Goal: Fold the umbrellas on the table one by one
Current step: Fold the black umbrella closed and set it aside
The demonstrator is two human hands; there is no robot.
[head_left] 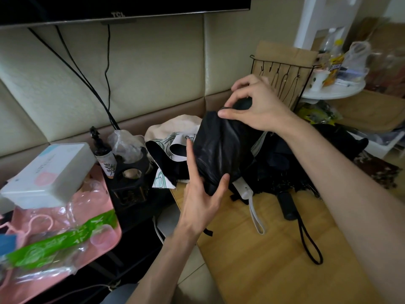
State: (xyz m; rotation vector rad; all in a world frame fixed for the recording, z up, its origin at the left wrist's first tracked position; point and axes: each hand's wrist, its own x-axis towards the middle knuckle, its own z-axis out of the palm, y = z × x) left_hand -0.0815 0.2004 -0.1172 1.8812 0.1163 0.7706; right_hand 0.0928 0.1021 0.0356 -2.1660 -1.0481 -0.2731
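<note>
A black umbrella (221,148) with its canopy gathered is held upright above the wooden table (274,255). My right hand (254,106) pinches its dark rounded top end. My left hand (201,194) cradles the lower canopy, fingers straight along its left side and thumb pressed on the front. Behind it lies a white umbrella (175,137) with a leaf print, its white handle and strap (252,202) on the table. Another black umbrella (287,172) lies to the right, its black handle (288,205) and cord loop pointing toward me.
A pink tray (87,249) with a white box (48,172), plastic bags and hangers sits at the left. A small bottle (105,156) and a black holder (131,178) stand beside it. A wire rack (285,82) and cluttered shelves are at the back right.
</note>
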